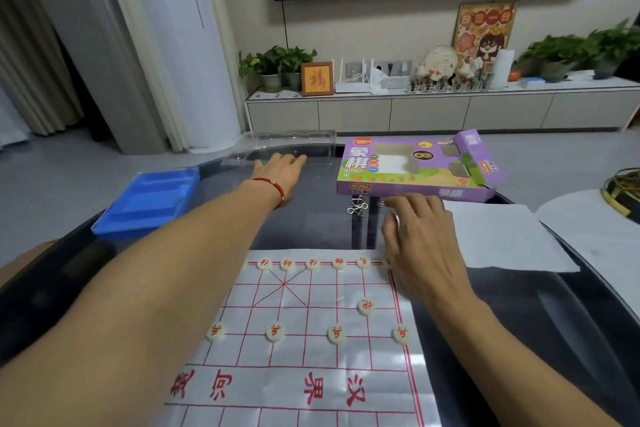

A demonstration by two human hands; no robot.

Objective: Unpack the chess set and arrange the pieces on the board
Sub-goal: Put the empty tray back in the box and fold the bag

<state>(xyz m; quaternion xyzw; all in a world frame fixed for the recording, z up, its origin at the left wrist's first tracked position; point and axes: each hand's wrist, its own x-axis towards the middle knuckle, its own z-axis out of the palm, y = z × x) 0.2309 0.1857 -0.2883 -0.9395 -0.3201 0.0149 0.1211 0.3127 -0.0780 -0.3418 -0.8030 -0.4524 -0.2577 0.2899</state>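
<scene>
The white board sheet [311, 340] with a red grid lies on the dark glass table. White round pieces [337, 334] with red characters stand on it: several along the far row and several on a nearer row, plus one single piece [366, 306]. My left hand [280, 170] reaches far forward, its straight fingers touching the clear plastic tray [294, 140]. My right hand [419, 229] hovers over the board's far right corner, fingers loosely bent with tips down near the purple chess box [415, 166]. Nothing shows in it, and its palm hides the corner.
A blue plastic tray [149, 198] sits at the table's left edge. Small metal ring puzzles [356, 208] lie in front of the box. A white paper sheet [502, 236] lies to the right of my right hand. A TV cabinet stands beyond the table.
</scene>
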